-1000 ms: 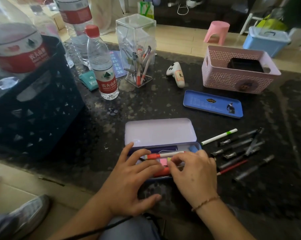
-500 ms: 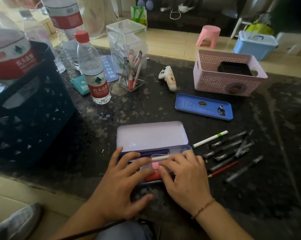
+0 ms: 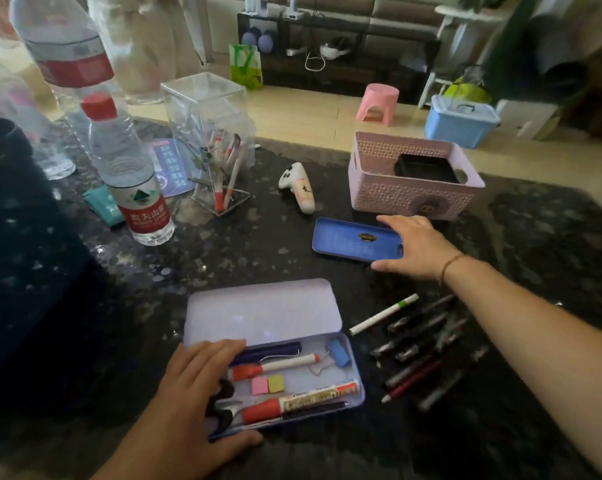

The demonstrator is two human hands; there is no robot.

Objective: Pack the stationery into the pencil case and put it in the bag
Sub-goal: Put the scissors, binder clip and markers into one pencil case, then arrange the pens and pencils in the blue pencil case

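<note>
The open pencil case (image 3: 356, 372) lies near the table's front edge, its pale lid (image 3: 261, 311) tipped back. Inside are a red-capped marker (image 3: 303, 400), a white pen with red ends (image 3: 278, 365), pink and yellow sticky notes (image 3: 267, 384), a blue clip (image 3: 337, 352) and black-handled scissors (image 3: 223, 407). My left hand (image 3: 185, 400) holds the case's left end, thumb on the front edge, fingers over the scissors. My right hand (image 3: 417, 247) spans the right end of a blue tray (image 3: 348, 239), thumb at its near edge, fingers at its far edge. Loose pens (image 3: 420, 344) lie right of the case.
A pink basket (image 3: 407, 195) holding a black box stands behind the blue tray. A clear pen holder (image 3: 209, 140), water bottles (image 3: 129, 174) and a small white toy (image 3: 297, 187) are at the back left. A dark crate (image 3: 22, 271) fills the left side.
My right hand left the pencil case and reached forward and right onto the blue tray. My left hand slid to the case's left end, uncovering its contents. The camera tilted up.
</note>
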